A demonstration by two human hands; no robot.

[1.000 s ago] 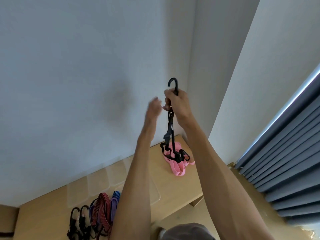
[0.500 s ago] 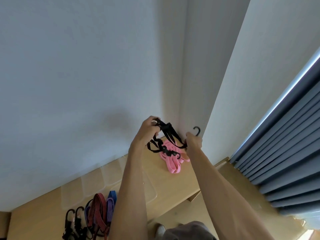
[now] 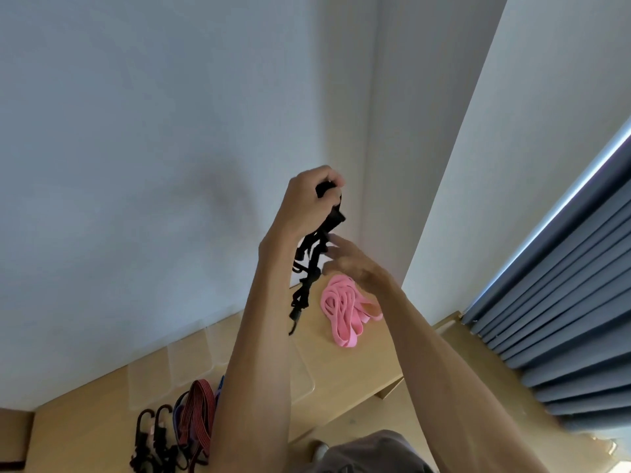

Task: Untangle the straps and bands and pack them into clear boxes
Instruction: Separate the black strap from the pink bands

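My left hand [image 3: 307, 203] now grips the top of the black strap [image 3: 309, 264], fingers curled round it, holding it up above the pink band [image 3: 345, 310]. Half a second ago both hands held it low and stretched out sideways; now it hangs in one knotted line, hook end at the bottom. My right hand [image 3: 355, 262] has let go, fingers straight and spread, touching the strap's tangled middle just above the pink band. Black strap now lifted clear of the pink band, which lies bunched on the wooden shelf [image 3: 341, 370]. Clear box [image 3: 191, 356] sits left of the pink band, near the red cords [image 3: 194, 411]. Likely next: loosening the knot, nothing packed yet.
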